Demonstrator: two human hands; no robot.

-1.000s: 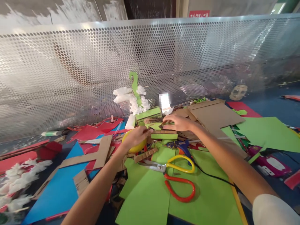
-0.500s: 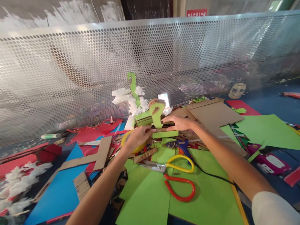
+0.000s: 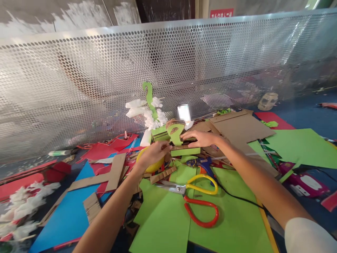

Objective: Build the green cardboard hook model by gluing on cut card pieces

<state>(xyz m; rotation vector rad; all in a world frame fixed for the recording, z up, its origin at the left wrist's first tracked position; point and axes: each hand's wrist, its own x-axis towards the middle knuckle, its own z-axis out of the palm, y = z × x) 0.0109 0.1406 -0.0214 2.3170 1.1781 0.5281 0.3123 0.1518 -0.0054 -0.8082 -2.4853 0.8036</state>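
Left hand (image 3: 154,154): fingers curled, fingertips pinching the near left end of the model (image 3: 175,135); it hovers over the yellow ball (image 3: 151,165).
Right hand (image 3: 201,138): laid palm down, fingers stretched flat along the model's right side, pressing on the green strip (image 3: 185,151) and the cardboard beneath it.
Model: a small green-and-cardboard build, standing upright between the two hands, at the back of the paper pile and near the mesh screen (image 3: 105,77).
Green hook (image 3: 147,95): a curved paper shape rising just behind and left of the model, with white tufts (image 3: 154,117) clustered at its foot.
Glue gun (image 3: 202,162): blue, lying just in front of the model, under the right wrist; its black cord runs off to the right.
Scissors (image 3: 196,196): yellow and red handles, blades closed, lying on green paper (image 3: 168,225) well in front of the model.
Cardboard sheet (image 3: 239,128): flat, to the right of the model, beyond the right forearm.
Blue paper (image 3: 68,211): left and in front of the model, crossed by brown cardboard strips (image 3: 110,172).
Red scraps (image 3: 105,149): left of the model, along the foot of the mesh screen.
Bench (image 3: 310,117): dark blue, bare at the far right of the model.
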